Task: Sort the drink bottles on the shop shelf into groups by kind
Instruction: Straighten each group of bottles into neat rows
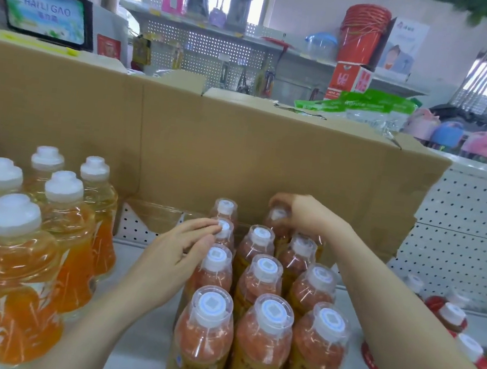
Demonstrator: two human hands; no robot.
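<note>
Our left hand point(175, 255) is open, its fingers nearly straight and lying against the left side of a block of pink bottles point(264, 282), with one fingertip touching a cap near the back of that column. Our right hand point(306, 215) reaches over the block and curls its fingers round the top of the back bottle point(275, 222) in the right column, gripping it at the cap. The pink bottles stand upright in three tight columns at the middle of the white shelf point(140, 318), their white caps under clear covers facing us. To the left, apart from them, stands a cluster of orange bottles point(22, 252) with broad white caps. To the far right, low at the shelf edge, a few red bottles point(451, 315) show only their tops. Behind everything a large open cardboard box point(240, 147) stands in front of the perforated back panel point(459, 241). We judge that the step in hand is squaring up the pink group: the right hand seats a bottle in the back row while the left steadies the column's side. The three kinds look already separated. The next move likely calls for setting the back bottle flush with its neighbours, letting go gently so the tight rows do not topple, and then checking the red bottles.
</note>
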